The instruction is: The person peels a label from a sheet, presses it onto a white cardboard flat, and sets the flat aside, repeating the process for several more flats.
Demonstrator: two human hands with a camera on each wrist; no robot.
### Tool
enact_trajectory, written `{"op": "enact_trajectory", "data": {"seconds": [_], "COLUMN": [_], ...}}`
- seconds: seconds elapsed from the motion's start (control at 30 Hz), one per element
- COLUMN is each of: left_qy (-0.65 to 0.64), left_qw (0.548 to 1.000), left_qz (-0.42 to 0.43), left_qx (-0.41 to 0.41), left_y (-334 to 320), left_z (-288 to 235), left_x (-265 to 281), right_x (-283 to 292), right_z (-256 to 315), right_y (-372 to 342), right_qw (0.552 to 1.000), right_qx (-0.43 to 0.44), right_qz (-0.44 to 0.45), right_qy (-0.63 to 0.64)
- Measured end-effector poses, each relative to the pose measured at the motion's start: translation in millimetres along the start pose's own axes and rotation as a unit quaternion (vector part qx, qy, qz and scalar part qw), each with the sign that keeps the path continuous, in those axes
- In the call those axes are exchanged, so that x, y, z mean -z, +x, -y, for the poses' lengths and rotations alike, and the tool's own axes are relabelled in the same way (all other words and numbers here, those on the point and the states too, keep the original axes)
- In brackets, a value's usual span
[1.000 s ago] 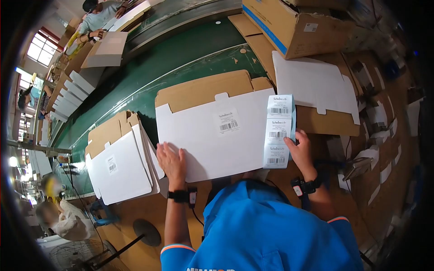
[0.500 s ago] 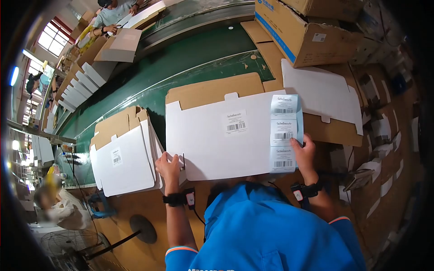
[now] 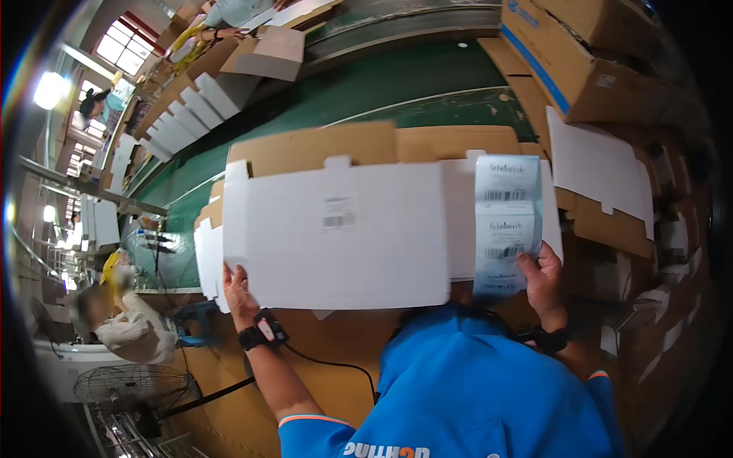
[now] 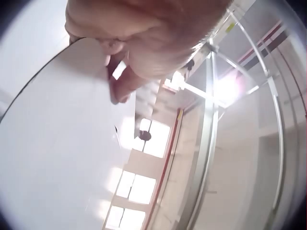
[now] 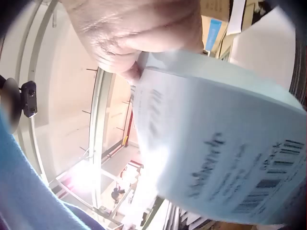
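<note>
right hand: pinching label strip, 3 labels showing on it
left hand: pinching left edge of flattened carton
flattened carton: overlapping 2nd carton
progress: front carton already bearing 1 label; 2nd's status hiding, can't tell
green work surface: lying beyond

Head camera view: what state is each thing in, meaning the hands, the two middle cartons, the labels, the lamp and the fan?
Left hand: gripping the front carton
Right hand: pinching the label strip
Front carton: flat, labelled, held
Carton behind: flat, partly covered
Label strip: held, several labels still joined
Lamp: lit
Fan: upright; spinning or not, cannot tell
</note>
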State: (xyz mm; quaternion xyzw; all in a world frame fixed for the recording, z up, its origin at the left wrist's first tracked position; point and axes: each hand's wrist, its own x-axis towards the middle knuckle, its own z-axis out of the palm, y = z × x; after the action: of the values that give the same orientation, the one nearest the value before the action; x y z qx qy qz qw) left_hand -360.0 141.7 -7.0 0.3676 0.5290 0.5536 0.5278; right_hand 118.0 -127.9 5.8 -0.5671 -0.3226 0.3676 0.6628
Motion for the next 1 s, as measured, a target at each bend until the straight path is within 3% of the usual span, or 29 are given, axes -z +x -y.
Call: {"op": "enact_trajectory", "data": {"seconds": [0.17,0.3,0.4,0.43,0.5,0.57,0.6,0.63,0.67,0.7,0.73,0.77,0.83,0.9,0.97,1.0], "left_qy": [0.081,0.094,0.214,0.365,0.634,0.678,0.663,0.598,0.37,0.267,0.148,0.039,-0.031,-0.093,-0.096,-0.089], "left_qw": [0.994,0.987,0.942,0.878,0.679,0.634,0.642,0.711,0.919,0.947,0.936,0.892,0.827,0.773,0.802,0.816], "left_qz": [-0.054,-0.125,-0.256,-0.308,-0.366,-0.371,-0.363,-0.232,0.054,0.179,0.304,0.395,0.425,0.44,0.387,0.391], "left_qx": [-0.05,-0.02,0.026,0.036,0.049,-0.001,-0.127,-0.288,-0.122,-0.015,0.097,0.216,0.368,0.448,0.445,0.417], "left_y": [65.8,91.1,103.5,108.1,109.5,93.0,77.4,90.4,75.3,5.8,-38.2,-76.7,-128.5,-152.9,-163.9,-168.3], "left_z": [-14.7,-12.7,-8.2,-5.9,5.7,8.5,19.0,52.3,57.5,34.7,35.5,36.8,45.9,48.0,69.5,73.4], "left_x": [136.6,158.8,166.5,164.6,144.4,90.4,48.5,53.4,20.9,-62.4,-108.0,-146.5,-202.5,-247.0,-266.0,-271.3], "right_x": [-26.0,-43.9,-50.1,-52.9,-55.0,-53.9,-55.2,-55.5,-53.1,-54.0,-55.0,-53.7,-44.8,-34.8,-24.1,-17.5], "right_z": [-20.9,-26.8,-24.2,-24.8,-24.0,-27.1,-22.0,-19.8,-22.2,-16.3,-14.3,-15.3,-24.5,-22.8,-9.9,-10.1], "right_y": [-4.2,-8.9,-12.6,-14.2,-18.4,-20.6,-20.4,-19.0,-18.4,-16.3,-14.8,-14.1,-15.1,-17.5,-16.0,-15.1], "right_qw": [0.999,0.999,0.998,0.998,0.996,0.997,0.996,0.996,0.996,0.996,0.997,0.997,0.994,0.982,0.953,0.947], "right_qx": [-0.04,-0.041,-0.059,-0.069,-0.086,-0.076,-0.087,-0.092,-0.085,-0.083,-0.075,-0.068,-0.064,-0.069,-0.08,-0.104], "right_qz": [0.007,0.004,0.001,-0.001,-0.006,-0.001,0.0,0.002,0.011,0.019,0.027,0.04,0.073,0.119,0.173,0.204], "right_qy": [0.028,0.013,0.006,0.004,0.013,-0.004,-0.007,-0.005,-0.008,-0.024,-0.014,-0.002,-0.049,-0.126,-0.233,-0.225]}}
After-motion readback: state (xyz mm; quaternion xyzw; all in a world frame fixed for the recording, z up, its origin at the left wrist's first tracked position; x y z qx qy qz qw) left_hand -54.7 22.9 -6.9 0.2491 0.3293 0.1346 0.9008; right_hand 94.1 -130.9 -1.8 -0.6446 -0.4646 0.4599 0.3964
